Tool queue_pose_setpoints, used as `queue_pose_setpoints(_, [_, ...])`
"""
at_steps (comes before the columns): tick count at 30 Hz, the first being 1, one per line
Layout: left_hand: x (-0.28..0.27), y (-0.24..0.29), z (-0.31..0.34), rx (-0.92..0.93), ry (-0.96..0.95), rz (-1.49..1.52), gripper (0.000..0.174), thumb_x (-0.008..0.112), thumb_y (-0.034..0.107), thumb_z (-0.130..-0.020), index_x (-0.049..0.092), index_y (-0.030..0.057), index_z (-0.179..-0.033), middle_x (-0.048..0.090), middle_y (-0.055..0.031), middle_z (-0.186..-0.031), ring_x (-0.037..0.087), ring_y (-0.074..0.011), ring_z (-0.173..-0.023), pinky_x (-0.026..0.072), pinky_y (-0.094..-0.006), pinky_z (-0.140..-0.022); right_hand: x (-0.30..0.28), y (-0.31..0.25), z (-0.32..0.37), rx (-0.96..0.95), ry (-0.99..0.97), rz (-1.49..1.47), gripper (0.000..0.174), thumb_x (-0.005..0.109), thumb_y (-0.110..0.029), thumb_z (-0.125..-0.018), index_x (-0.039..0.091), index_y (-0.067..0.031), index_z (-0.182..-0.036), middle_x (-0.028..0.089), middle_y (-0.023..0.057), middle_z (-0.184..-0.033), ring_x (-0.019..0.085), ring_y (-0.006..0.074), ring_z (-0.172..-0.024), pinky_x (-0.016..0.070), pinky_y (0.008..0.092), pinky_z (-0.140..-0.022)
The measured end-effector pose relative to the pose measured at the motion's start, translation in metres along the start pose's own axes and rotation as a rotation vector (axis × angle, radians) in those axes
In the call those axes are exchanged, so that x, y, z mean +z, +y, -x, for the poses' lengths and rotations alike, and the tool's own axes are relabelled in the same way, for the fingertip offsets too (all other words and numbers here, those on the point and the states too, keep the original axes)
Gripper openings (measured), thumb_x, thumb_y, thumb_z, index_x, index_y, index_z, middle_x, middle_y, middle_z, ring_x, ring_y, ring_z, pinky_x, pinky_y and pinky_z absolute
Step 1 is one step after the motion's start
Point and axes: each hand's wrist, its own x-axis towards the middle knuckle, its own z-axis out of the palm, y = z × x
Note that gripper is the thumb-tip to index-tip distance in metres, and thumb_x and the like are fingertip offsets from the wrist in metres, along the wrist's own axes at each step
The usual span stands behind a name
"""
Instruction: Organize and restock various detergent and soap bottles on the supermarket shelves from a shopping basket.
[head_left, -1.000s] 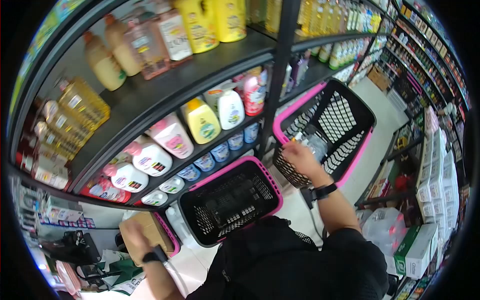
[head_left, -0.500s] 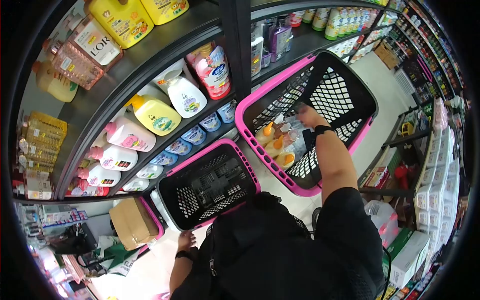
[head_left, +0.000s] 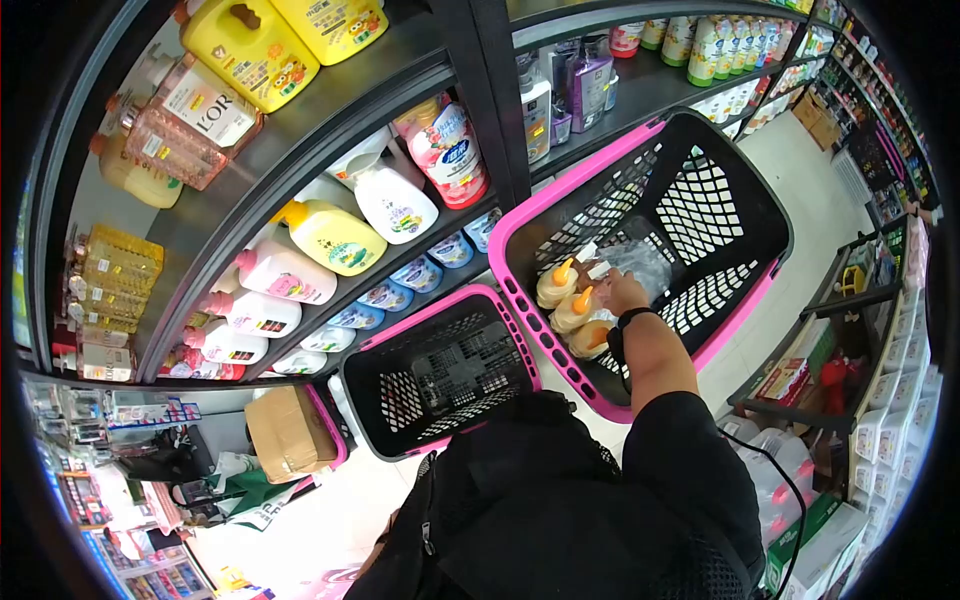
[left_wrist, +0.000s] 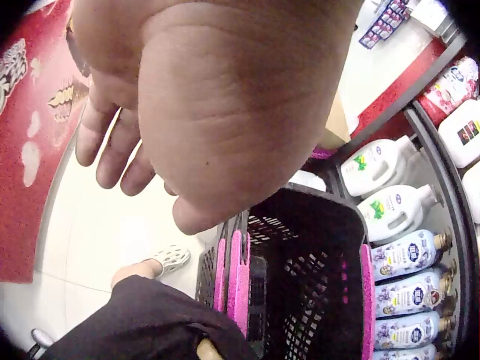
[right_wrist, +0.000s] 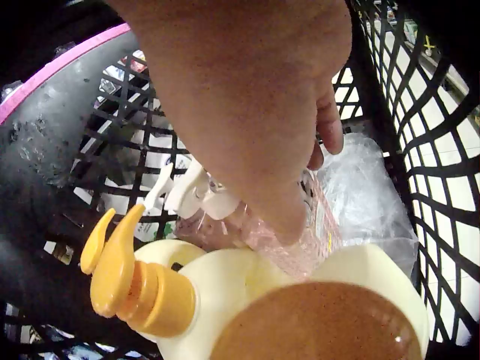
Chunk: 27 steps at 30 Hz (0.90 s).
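My right hand (head_left: 628,292) is down inside the larger black basket with a pink rim (head_left: 540,195). Its thumb and fingers lie about a clear pink bottle (right_wrist: 289,251) and grip it. Beside that stand cream-coloured pump bottles with orange pumps (head_left: 573,312); one orange pump (right_wrist: 120,266) is close in the right wrist view. White pump heads (right_wrist: 195,191) and a clear plastic bag (right_wrist: 360,195) lie near the hand. My left hand (left_wrist: 202,112) hangs with loose fingers, holding nothing, above the floor beside a second black basket (left_wrist: 307,247). In the head view my body hides it.
Left of the larger basket is the smaller black basket (head_left: 440,385), set against shelves of detergent bottles (head_left: 335,240). A cardboard box (head_left: 288,435) lies beyond it. On the right are a low shelf (head_left: 830,350) and stacked white tubs (head_left: 890,400). A black cable (head_left: 785,475) hangs near my right side.
My right hand has moved from the basket's far part back toward the pump bottles. My left hand has dropped from over the cardboard box to my side, out of the head view.
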Motion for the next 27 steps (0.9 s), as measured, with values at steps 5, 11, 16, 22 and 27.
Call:
queue_pose_setpoints(5, [-0.022,-0.012,-0.005,0.174,0.126,-0.132,0.027,0.059,0.032,-0.093,0.068,0.007,-0.089,0.065,-0.01,-0.076,0.064,-0.0208,-0.068,0.0526,-0.0376,-0.06,-0.01,-0.003,-0.003,0.046,-0.035,0.148,0.06,0.074,-0.036,-0.078,0.053,-0.0082,-0.127,0.066,0.0211,-0.117,0.064,0.0398,-0.109,0.0519,0.0467,-0.094])
queue_pose_setpoints(11, [-0.126,0.106,0.004,-0.274,0.356,0.928,0.025,0.058,0.027,-0.095,0.064,0.0061,-0.106,0.063,-0.0058,-0.078,0.062,-0.0171,-0.068,0.0499,-0.0301,-0.058,-0.081,-0.007,0.004,0.057,-0.038,0.112,0.057,0.074,-0.03,-0.073,0.061,-0.0018,-0.121,0.067,0.022,-0.117,0.064,0.0364,-0.111,0.0516,0.0442,-0.095])
queue_pose_setpoints(16, [-0.211,0.168,-0.031,0.2,0.387,0.767,0.031,0.067,0.023,-0.093,0.06,0.002,-0.115,0.064,-0.0051,-0.092,0.063,-0.0162,-0.084,0.0522,-0.03,-0.072,-0.179,-0.023,0.042,-0.217,0.127,0.127,0.047,0.075,-0.027,-0.068,0.064,-0.0028,-0.107,0.07,0.022,-0.1,0.067,0.0388,-0.097,0.0535,0.0451,-0.083])
queue_pose_setpoints(22, [-0.334,0.321,0.04,0.84,0.352,0.5,0.053,0.075,0.018,-0.087,0.052,0.0001,-0.131,0.064,-0.013,-0.116,0.061,-0.0211,-0.109,0.0491,-0.0357,-0.094,-0.335,-0.139,0.203,-0.457,0.45,0.057,0.038,0.075,-0.023,-0.069,0.061,-0.0022,-0.098,0.068,0.023,-0.086,0.066,0.0424,-0.086,0.0518,0.0479,-0.076])
queue_pose_setpoints(27, [-0.392,0.415,0.133,1.254,0.878,0.13,0.082,0.085,0.026,-0.071,0.046,0.0002,-0.137,0.05,-0.0239,-0.136,0.049,-0.0408,-0.127,0.0397,-0.0457,-0.108,-0.39,-0.249,0.303,-0.596,0.393,-0.109,0.049,0.081,-0.032,-0.068,0.062,-0.0004,-0.1,0.067,0.0205,-0.088,0.067,0.035,-0.086,0.0518,0.0398,-0.076])
